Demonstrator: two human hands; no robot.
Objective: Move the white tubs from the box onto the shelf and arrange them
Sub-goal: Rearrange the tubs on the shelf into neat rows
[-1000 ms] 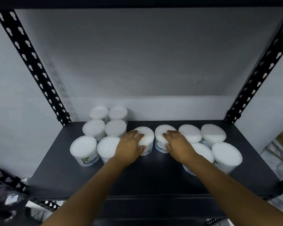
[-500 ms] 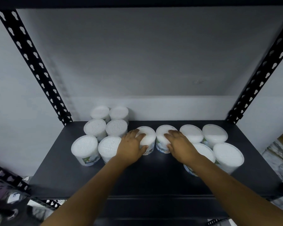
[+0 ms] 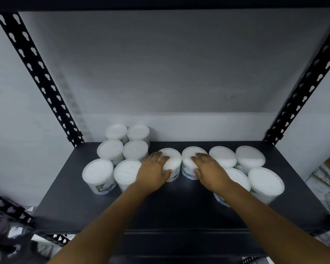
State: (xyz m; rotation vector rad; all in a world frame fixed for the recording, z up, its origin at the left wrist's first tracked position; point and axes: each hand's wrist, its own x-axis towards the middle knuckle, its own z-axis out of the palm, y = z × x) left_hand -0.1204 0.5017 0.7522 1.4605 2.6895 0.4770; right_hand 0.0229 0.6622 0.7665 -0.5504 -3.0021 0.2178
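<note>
Hands [image 3: 153,171] seemingly unmoved on 2 tubs [image 3: 171,161]

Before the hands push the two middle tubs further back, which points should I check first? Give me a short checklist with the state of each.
1. Left hand grips the left middle tub: ok.
2. Right hand grips the right middle tub: ok.
3. Both tubs upright on the shelf: ok.
4. Free shelf behind them: ok.
5. Middle tubs in line with the left block of six: not ok.
6. Box within reach: cannot tell.
</note>
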